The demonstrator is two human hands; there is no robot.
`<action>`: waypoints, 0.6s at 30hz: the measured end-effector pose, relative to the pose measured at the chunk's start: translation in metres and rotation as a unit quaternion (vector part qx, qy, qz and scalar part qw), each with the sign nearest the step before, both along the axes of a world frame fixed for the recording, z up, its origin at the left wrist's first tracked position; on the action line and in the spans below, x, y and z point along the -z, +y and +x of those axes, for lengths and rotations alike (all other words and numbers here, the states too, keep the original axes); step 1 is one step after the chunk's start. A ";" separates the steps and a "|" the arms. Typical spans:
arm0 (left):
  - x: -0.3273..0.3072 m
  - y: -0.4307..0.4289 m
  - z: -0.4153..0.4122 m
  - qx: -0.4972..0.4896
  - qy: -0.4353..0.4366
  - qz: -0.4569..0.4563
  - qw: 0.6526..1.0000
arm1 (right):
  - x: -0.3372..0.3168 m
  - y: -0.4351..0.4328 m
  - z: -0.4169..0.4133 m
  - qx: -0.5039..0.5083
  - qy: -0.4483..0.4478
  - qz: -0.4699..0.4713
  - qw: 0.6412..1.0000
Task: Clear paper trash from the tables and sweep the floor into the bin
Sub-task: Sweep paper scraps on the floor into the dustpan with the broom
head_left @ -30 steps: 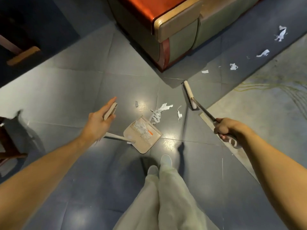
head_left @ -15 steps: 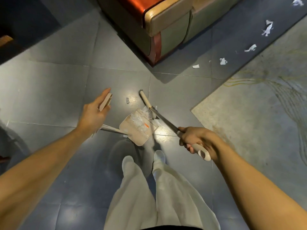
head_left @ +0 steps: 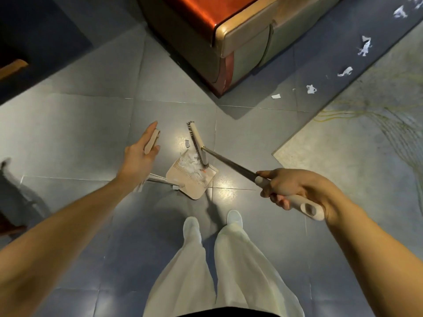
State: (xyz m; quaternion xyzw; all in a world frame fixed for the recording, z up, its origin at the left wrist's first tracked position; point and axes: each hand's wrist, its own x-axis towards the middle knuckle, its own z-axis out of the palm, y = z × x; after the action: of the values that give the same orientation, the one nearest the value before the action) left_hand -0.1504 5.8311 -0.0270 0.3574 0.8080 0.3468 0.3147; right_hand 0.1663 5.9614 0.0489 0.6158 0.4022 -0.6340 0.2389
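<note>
**Broom head at the mouth of the pan**

The left hand [head_left: 139, 156] reaches out over the grey floor [head_left: 75, 133], fingers nearly straight. The top of the dustpan's long handle is pinched between those fingers and the thumb. The dustpan [head_left: 194, 185] itself sits on the tiles just right of that hand and below it, in front of the person's white shoes [head_left: 191, 226].

The right hand [head_left: 295, 191] is wrapped tight round the pale grip of the broom [head_left: 231, 167], knuckles up. From that fist the dark shaft runs forward and to the left, and the broom head [head_left: 198, 145] stands at the pan's open edge, bristles against a heap of torn paper [head_left: 188, 162] lying in the pan. One small scrap [head_left: 187, 143] lies on the tile just left of the head.

Well beyond the right hand, more white scraps [head_left: 311, 89] are scattered along the dark strip of floor between the upholstered seat [head_left: 245, 40] and the pale rug [head_left: 357, 156].
</note>
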 end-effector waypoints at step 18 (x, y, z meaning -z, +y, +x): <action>-0.003 0.012 -0.082 -0.080 -0.050 0.022 0.995 | 0.040 -0.008 -0.138 -0.253 0.020 0.005 0.967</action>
State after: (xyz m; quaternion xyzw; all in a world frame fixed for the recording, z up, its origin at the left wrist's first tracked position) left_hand -0.2319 5.8435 -0.0237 0.2805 0.8093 0.4066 0.3180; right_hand 0.0285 5.9534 0.0085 0.4821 0.5530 -0.5632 0.3802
